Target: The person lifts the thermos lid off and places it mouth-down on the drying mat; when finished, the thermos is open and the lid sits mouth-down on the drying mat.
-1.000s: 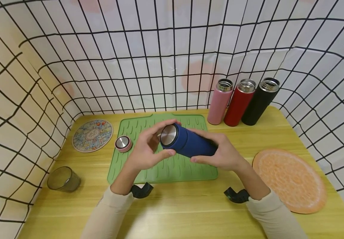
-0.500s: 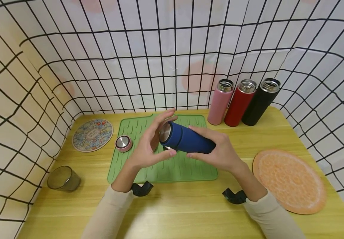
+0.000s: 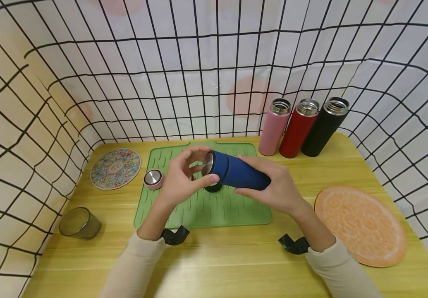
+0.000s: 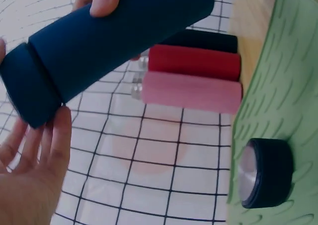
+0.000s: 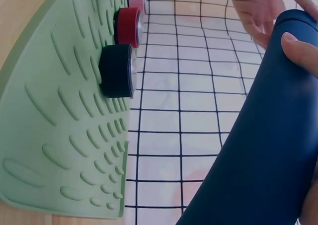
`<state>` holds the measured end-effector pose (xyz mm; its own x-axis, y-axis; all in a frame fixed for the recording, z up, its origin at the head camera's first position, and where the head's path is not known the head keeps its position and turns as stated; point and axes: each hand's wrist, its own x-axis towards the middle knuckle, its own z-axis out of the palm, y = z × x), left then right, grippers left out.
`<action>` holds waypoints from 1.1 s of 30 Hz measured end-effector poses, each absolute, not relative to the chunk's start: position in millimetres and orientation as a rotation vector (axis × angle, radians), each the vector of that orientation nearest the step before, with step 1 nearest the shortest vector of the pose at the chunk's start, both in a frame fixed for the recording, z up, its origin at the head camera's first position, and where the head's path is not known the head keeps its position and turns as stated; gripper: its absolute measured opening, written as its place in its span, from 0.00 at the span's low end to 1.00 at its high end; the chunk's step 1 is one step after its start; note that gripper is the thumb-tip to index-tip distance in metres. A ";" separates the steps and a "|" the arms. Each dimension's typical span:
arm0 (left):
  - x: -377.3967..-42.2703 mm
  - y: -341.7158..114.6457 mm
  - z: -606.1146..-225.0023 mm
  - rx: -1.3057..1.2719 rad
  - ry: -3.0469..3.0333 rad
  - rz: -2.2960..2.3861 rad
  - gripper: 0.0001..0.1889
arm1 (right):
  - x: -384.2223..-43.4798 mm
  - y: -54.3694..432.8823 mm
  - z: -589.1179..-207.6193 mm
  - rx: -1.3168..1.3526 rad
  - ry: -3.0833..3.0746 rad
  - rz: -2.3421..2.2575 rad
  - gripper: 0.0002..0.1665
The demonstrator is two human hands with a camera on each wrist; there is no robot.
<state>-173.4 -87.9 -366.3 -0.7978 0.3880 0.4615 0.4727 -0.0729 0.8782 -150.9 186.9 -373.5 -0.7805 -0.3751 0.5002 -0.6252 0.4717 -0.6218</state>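
A blue thermos flask (image 3: 245, 174) is held tilted above the green mat (image 3: 236, 211), its lid end toward the left. My right hand (image 3: 280, 186) grips the body near its base, thumb and fingers on opposite sides. At the other end, the fingers and thumb of my left hand (image 3: 185, 178) curl round the blue lid (image 3: 219, 165). A thin dark seam shows between lid and body. On the mat below sit a pink lid (image 3: 153, 179), a red lid (image 5: 127, 27) and a black lid (image 4: 273, 173); my left hand mostly hides the red one in the head view.
Lidless pink (image 3: 272, 128), red (image 3: 298, 130) and black (image 3: 323, 130) flasks stand upright at the back right. A patterned round mat (image 3: 115, 169) and a tinted glass (image 3: 80, 223) lie left. An orange round mat (image 3: 360, 225) is at right. Gridded cloth (image 3: 184, 82) walls the table.
Half a second ago my left fingers lifted and spread off the lid; now they curl round it again. My right hand keeps its grip, and the flask has shifted only slightly.
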 end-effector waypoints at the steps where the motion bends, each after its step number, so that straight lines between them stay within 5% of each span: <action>1: -173.6 -87.0 -367.1 -0.969 -2.107 -2.022 0.38 | -151.1 187.0 -373.2 0.853 -2.425 1.194 0.48; 10: -175.5 -90.3 -363.5 -1.524 -1.934 -2.030 0.38 | -151.7 193.1 -371.9 0.915 -2.427 1.197 0.49; 17: -171.5 -89.6 -365.1 -1.068 -2.142 -1.924 0.31 | -150.8 190.9 -371.8 0.897 -2.436 1.141 0.49; 20: -171.7 -88.2 -366.9 -0.909 -2.236 -1.805 0.35 | -150.6 188.2 -372.2 0.885 -2.441 1.094 0.49; 26: -174.1 -89.5 -364.6 -1.314 -2.051 -1.963 0.45 | -150.8 190.7 -371.6 0.895 -2.419 1.170 0.49; 33: -174.7 -88.8 -364.4 -1.513 -1.889 -2.012 0.41 | -151.4 197.0 -369.8 0.954 -2.420 1.299 0.49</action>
<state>-174.7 -88.8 -364.4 -0.5379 0.5808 0.6110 0.5732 -0.2794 0.7703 -151.4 197.0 -369.8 -0.7604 -0.4352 0.4821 -0.6423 0.3940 -0.6574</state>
